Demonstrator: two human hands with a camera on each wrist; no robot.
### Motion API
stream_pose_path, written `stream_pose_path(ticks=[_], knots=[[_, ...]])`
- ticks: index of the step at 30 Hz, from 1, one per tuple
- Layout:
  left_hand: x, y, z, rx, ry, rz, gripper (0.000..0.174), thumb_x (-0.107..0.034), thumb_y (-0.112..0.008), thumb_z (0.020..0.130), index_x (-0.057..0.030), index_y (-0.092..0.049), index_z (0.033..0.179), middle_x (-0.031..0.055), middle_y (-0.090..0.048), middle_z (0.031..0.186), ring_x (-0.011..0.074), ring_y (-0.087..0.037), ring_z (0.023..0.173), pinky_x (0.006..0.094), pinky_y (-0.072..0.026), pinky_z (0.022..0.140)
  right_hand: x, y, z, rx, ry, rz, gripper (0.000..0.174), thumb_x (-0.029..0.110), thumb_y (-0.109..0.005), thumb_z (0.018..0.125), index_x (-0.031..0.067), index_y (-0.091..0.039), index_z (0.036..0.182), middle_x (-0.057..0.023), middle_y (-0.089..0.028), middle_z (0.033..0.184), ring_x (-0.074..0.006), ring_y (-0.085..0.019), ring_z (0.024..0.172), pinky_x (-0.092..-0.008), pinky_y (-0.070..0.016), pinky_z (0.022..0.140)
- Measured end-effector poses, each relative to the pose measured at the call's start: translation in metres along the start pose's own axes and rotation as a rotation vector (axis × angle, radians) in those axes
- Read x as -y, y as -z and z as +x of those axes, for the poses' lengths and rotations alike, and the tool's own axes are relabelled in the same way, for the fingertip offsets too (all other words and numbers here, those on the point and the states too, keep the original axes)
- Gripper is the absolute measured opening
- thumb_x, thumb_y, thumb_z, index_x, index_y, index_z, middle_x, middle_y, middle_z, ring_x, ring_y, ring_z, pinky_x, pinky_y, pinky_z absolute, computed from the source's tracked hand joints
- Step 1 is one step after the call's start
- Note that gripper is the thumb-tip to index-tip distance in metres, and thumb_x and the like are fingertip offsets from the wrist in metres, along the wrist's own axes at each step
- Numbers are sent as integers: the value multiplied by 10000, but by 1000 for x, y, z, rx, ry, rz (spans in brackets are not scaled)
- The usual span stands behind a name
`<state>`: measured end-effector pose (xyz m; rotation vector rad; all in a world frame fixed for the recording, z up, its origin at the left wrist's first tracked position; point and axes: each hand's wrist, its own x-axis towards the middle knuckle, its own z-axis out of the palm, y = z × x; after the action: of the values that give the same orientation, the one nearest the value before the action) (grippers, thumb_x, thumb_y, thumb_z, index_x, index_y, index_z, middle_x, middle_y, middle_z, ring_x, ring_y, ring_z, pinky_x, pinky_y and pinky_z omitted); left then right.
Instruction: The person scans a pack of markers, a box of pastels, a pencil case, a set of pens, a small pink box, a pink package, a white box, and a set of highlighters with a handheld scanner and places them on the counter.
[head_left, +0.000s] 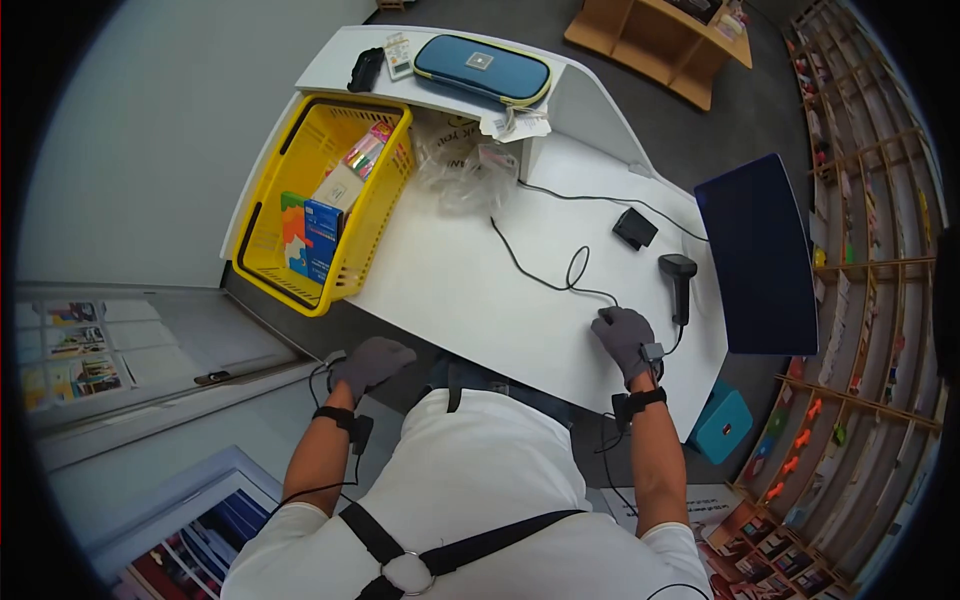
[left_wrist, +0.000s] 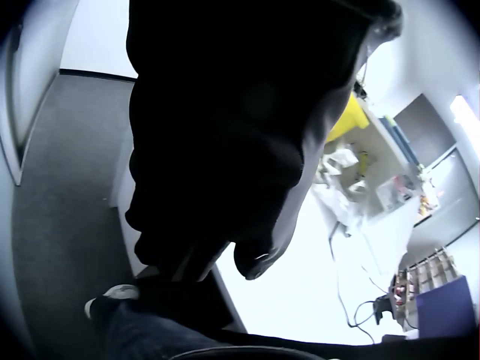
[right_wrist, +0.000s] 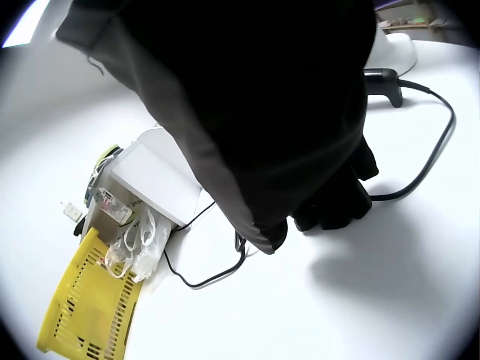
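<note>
1. Right hand [head_left: 625, 340] (gloved): the fingers are curled down onto the white counter [head_left: 470, 310], lying over a black cable [head_left: 537, 278]. Whether they grip it cannot be told.
2. Cable: leaves from under the fingertips and runs away to the left in a loop.
3. Barcode scanner [head_left: 679, 282]: just right of that hand, not touching it.
4. Left hand [head_left: 372, 362] (gloved): the fingers are loosely curled and hold nothing, at the counter's near edge.
5. Yellow basket [head_left: 372, 235]: beyond the left hand, well apart, with boxes inside.

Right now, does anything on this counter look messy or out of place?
Nothing spilled or broken. Crumpled clear plastic bags lie heaped beside the yellow basket, and a black cable loops loosely across the counter.
</note>
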<state>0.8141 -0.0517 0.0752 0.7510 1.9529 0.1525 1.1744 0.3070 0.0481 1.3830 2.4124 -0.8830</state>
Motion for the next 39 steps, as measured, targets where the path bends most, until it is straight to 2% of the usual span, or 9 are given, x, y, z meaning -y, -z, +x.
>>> stream_pose_path(ticks=[5, 12, 18, 21, 26, 29, 31, 35, 39], knots=[[-92, 14, 28, 10, -123, 248, 519, -516, -627, 950, -63, -835, 1094, 188, -808, 1031, 363, -767, 981, 450, -586, 931, -9, 5, 11, -11, 46, 40, 521, 438, -660, 892, 54, -797, 1216, -206, -787, 1160, -383, -735, 1108, -479, -572, 988], [-195, 1, 110, -74, -627, 612, 497, -450, -623, 897, -69, -819, 1148, 185, -798, 1056, 382, -756, 966, 471, -589, 924, -29, -6, 9, -118, 17, 56, 612, 438, -686, 885, 58, -733, 1362, -217, -756, 1283, -384, -703, 1216, -474, -547, 1072], [-226, -5, 154, -85, -841, 887, 444, -439, -633, 875, -73, -804, 1062, 178, -779, 992, 375, -751, 953, 486, -583, 893, -25, -12, -6, -110, -128, 10, 708, 421, -716, 880, 43, -645, 1474, -224, -712, 1388, -384, -679, 1276, -469, -533, 1110], [-223, -1, 159, -8, -807, 933, 491, -438, -622, 880, -50, -759, 1148, 161, -729, 1092, 384, -727, 988, 505, -574, 915, -27, -19, -18, -155, -209, -41, 723, 432, -717, 882, 54, -628, 1493, -215, -710, 1391, -382, -680, 1272, -473, -538, 1101], [-213, 14, 165, 27, -819, 894, 496, -452, -632, 880, -56, -774, 1142, 168, -755, 1114, 388, -726, 1005, 509, -573, 922, -5, -21, -10, -136, -218, -120, 730, 432, -724, 871, 43, -620, 1480, -212, -709, 1377, -391, -682, 1258, -479, -548, 1082], [-212, 26, 160, -169, -928, 468, 445, -441, -646, 888, -43, -801, 1012, 176, -778, 992, 377, -736, 927, 496, -577, 882, 8, -8, -9, -110, -206, -137, 731, 427, -731, 857, 35, -625, 1464, -214, -716, 1356, -397, -687, 1239, -483, -553, 1068], [-237, 61, 121, 1, -773, 311, 420, -418, -655, 902, -26, -796, 847, 194, -751, 825, 375, -725, 795, 482, -576, 810, 10, -10, -12, -98, -157, -133, 731, 418, -736, 836, 24, -640, 1445, -225, -728, 1319, -403, -695, 1212, -489, -558, 1050], [-234, 98, 87, -388, -928, 244, 412, -406, -669, 914, -30, -788, 793, 195, -723, 770, 401, -694, 721, 489, -567, 742, 6, -20, -14, -122, -15, -42, 706, 398, -732, 820, 4, -694, 1405, -248, -745, 1273, -409, -700, 1197, -491, -558, 1037], [-233, 142, 52, -487, -783, 207, 424, -438, -678, 918, -43, -807, 831, 194, -738, 802, 403, -711, 771, 492, -575, 771, 18, -21, -16, -73, -40, -44, 694, 393, -732, 835, -1, -701, 1405, -240, -750, 1281, -399, -699, 1216, -486, -552, 1057]])
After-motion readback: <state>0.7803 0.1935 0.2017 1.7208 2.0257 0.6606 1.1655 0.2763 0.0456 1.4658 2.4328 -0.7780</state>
